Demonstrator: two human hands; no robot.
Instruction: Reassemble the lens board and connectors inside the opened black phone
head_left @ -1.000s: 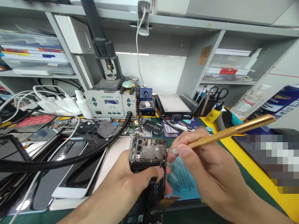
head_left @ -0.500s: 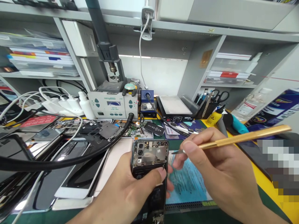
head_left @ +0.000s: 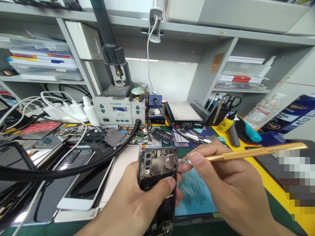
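An opened smartphone (head_left: 161, 206) with its back cover off shows two camera lenses, a metal shield plate and a black battery. My left hand (head_left: 137, 196) is closed around it, thumb lying across the battery, fingertips showing at the right side. In my right hand (head_left: 228, 177) is a gold-handled knife (head_left: 258, 152) with a thin, flat blade, pinched like a pen. The blade's tip meets the phone's upper right edge; whether it is inside the seam I cannot tell. Below both hands lies a worn blue pad (head_left: 194, 196).
Phone screens (head_left: 83, 183) and phone parts pile up at left, with a thick black hose (head_left: 73, 173) across them. Behind stand a hot-air station (head_left: 119, 109), a soldering iron stand (head_left: 156, 111), a heating plate (head_left: 184, 111) and a yellow bottle (head_left: 226, 123).
My right hand has moved left and slightly down, bringing the blade from beside the phone to its right edge. My left hand and the phone stay nearly still.
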